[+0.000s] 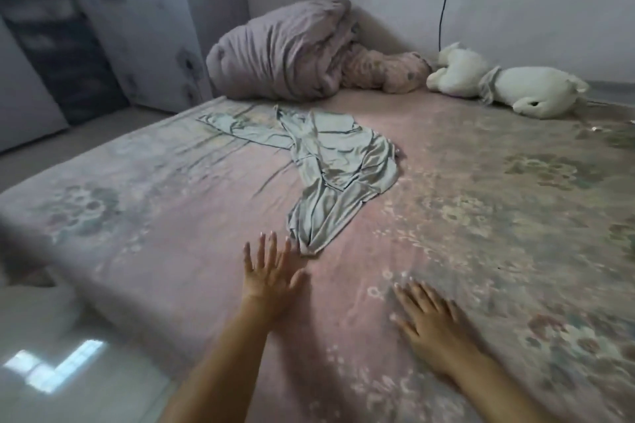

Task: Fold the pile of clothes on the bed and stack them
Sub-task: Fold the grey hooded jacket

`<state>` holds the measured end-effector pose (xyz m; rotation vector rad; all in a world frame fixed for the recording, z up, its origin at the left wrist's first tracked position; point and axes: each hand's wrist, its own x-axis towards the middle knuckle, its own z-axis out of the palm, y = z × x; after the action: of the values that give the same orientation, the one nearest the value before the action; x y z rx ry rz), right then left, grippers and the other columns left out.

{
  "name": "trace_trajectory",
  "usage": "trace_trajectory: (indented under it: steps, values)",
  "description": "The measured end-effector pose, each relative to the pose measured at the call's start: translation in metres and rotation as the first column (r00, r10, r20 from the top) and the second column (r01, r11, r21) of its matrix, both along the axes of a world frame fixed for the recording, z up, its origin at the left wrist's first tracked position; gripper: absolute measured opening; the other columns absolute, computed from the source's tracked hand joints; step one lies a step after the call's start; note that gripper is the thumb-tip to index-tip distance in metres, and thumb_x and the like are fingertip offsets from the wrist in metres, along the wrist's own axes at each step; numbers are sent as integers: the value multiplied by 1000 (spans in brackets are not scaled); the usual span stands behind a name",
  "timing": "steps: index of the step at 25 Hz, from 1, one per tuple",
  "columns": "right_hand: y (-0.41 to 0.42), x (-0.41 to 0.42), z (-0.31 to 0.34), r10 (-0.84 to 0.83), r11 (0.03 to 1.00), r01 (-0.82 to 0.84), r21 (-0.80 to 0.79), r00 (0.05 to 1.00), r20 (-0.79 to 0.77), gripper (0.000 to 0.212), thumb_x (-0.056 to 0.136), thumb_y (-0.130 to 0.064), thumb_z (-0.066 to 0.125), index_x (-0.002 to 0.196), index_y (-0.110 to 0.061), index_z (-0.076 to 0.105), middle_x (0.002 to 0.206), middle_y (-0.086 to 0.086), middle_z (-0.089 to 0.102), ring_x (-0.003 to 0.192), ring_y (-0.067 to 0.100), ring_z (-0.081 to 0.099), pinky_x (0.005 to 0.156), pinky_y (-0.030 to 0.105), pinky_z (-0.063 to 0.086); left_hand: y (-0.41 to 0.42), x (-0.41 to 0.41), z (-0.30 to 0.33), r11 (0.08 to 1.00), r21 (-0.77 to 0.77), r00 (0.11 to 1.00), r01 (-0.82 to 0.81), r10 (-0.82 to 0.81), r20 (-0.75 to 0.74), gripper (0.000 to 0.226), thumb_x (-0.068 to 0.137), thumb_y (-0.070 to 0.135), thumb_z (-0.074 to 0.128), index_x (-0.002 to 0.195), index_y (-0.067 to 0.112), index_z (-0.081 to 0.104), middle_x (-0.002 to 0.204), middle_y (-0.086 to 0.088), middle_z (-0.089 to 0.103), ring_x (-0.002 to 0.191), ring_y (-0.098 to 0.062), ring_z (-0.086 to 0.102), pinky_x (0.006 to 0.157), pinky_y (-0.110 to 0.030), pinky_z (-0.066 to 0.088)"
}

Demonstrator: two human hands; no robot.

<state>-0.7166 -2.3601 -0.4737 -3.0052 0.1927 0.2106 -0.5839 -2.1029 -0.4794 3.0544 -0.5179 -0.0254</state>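
We reach our spread left hand (266, 271) toward the crumpled garment (330, 165) at 12 o'clock, seemingly to grab it; right hand (429, 323) flat, bracing on the bed (498, 233).

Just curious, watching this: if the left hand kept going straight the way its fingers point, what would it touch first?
Most likely the near end of the crumpled pale green satin garment, which lies just beyond the open left hand on the pink floral bedspread. Depth is hard to judge.
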Motion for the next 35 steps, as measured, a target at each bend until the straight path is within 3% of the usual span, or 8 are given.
trace_trajectory:
  steps: [3,8,13,17,19,24,27,35]
  values:
    - [51,78,-7,75,997,-76,15,996,46,94,62,-70,-14,150,-37,-6,159,-11,-9,146,10,-8,117,47,2,8,10,-27,996,-27,996,-82,83,39,95,69,68,-17,153,25,-1,160,-6,-8,146,-27,-12,112,-54,-15]
    - [101,160,-16,188,968,-205,145,975,120,86,75,-80,26,149,-36,21,158,-15,10,144,0,2,116,47,-3,12,15,-37,990,-126,993,-57,70,98,86,78,64,-1,153,24,10,160,-8,1,146,-29,-8,110,-57,-15]
    - [95,152,-16,197,958,-240,155,948,250,24,94,-17,51,116,-21,61,133,-2,56,130,12,43,117,37,10,10,20,-41,997,-53,998,-54,56,40,89,73,63,-8,152,23,-3,159,-5,-12,145,-26,-15,109,-55,-21]
    - [63,77,-17,338,928,-373,-12,827,449,14,71,-7,60,66,-20,57,64,-1,63,63,19,64,87,39,52,16,2,-37,973,-193,981,127,-94,171,73,84,44,25,147,6,28,151,-15,32,137,-31,37,113,-52,17]
    - [43,24,-9,455,886,-449,-118,789,413,6,65,-18,51,61,-23,52,53,-7,54,49,16,57,69,24,46,10,-26,-26,938,-228,956,260,-216,201,62,83,34,36,139,9,36,139,-14,50,124,-31,53,102,-51,40]
    - [2,-84,16,564,825,-526,-208,795,224,12,64,-25,58,75,-27,52,60,-9,55,53,13,58,50,20,43,-36,-102,1,833,-135,841,537,-516,160,55,76,30,45,130,22,43,126,-2,62,114,-23,61,89,-45,51]
    - [-17,-114,39,522,851,-510,-126,792,318,17,73,-33,50,86,-30,61,70,-9,62,61,10,63,45,17,45,-59,-128,19,777,-28,774,629,-622,118,39,71,32,66,110,27,64,103,5,69,103,-19,65,95,-37,46]
    - [-54,-160,105,288,957,-288,-33,937,199,17,94,-26,55,98,-16,68,98,0,67,91,18,63,72,29,45,-32,-158,69,800,-139,808,583,-589,-2,19,96,24,52,103,11,63,97,-12,68,91,-32,63,77,-42,49]
